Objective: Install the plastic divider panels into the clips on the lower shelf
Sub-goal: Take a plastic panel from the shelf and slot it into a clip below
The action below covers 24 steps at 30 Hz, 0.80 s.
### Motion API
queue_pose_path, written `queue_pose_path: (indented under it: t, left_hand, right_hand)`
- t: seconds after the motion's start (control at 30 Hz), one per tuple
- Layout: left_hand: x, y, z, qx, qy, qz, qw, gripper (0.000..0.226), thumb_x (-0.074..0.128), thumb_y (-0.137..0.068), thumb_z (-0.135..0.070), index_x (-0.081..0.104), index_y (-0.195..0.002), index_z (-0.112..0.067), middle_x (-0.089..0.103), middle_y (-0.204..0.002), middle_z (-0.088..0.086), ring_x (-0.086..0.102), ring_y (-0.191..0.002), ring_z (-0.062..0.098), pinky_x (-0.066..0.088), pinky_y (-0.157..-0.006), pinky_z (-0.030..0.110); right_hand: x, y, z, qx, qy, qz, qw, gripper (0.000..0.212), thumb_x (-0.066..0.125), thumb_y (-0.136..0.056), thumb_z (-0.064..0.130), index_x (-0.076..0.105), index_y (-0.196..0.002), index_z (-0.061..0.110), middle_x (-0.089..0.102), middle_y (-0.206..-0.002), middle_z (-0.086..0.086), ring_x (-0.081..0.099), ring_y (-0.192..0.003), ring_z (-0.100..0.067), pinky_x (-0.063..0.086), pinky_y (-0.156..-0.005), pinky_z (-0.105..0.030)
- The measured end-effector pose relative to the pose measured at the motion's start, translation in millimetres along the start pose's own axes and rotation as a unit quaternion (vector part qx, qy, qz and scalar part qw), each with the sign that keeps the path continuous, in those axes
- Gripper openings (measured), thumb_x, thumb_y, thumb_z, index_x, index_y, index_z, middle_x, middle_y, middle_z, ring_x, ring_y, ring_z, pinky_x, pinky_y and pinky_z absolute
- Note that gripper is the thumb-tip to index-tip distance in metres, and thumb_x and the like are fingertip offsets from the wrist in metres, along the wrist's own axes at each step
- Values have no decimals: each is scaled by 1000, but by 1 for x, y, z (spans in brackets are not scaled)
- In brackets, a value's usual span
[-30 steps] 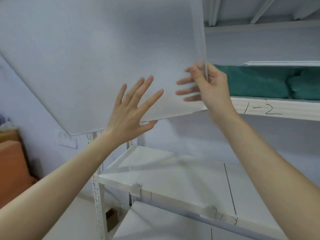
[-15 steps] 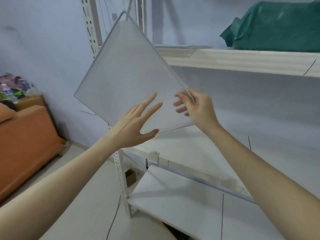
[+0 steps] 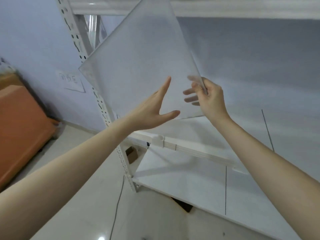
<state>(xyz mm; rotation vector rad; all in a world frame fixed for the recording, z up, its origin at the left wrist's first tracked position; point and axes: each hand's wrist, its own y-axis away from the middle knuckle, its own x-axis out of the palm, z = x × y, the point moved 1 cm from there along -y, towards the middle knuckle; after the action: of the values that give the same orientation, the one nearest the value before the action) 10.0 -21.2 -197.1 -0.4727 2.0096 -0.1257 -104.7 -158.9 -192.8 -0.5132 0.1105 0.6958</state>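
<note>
A frosted, translucent plastic divider panel [image 3: 138,66] hangs tilted in the air in front of the white shelving unit. My right hand [image 3: 209,99] pinches its lower right edge, the fingers showing blurred through the plastic. My left hand [image 3: 154,110] is flat against the panel's near face, fingers straight, thumb under the bottom edge. Below the panel, a white clip [image 3: 158,139] sits on the front lip of a shelf board [image 3: 199,135]. A lower shelf board [image 3: 190,181] with a black line drawn on it lies under that.
A perforated white upright post [image 3: 103,108] stands left of the panel. An orange cabinet [image 3: 22,122] sits at the left against the wall. A thin cable [image 3: 117,205] runs along the pale floor. An upper shelf beam [image 3: 242,7] crosses the top.
The view has dropped lower and the panel has swung more upright and nearer the shelf. My right hand keeps its pinch; my left hand has turned flatter against the panel.
</note>
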Motion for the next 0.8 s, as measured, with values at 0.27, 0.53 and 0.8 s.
queue_pose_path:
  t: [0.27,0.53,0.8]
  left_hand:
    - [29,-40,12,89,-7,49,995,86,53,-90,-37,-6,-149,-18,-9,-160,1,-1,-147,24,17,-118,51]
    - [60,-74,1,141,-26,15,990,78,50,-90,-32,4,-150,-16,-5,-160,2,3,-147,26,20,-116,55]
    - [69,-96,-25,-63,192,-50,978,101,65,-76,-54,8,-148,-13,26,-147,3,35,-135,13,36,-110,35]
  right_hand:
    - [-42,-35,-25,18,13,0,1000,18,48,-96,24,65,-97,29,75,-69,10,73,-61,-11,57,-67,-25]
    - [-85,-47,-31,-2,31,4,1000,19,48,-96,15,65,-104,16,76,-71,9,73,-66,-10,57,-74,-19]
    - [-83,-40,-65,41,41,-17,998,21,52,-94,12,64,-111,16,69,-98,-10,69,-71,5,54,-74,-12]
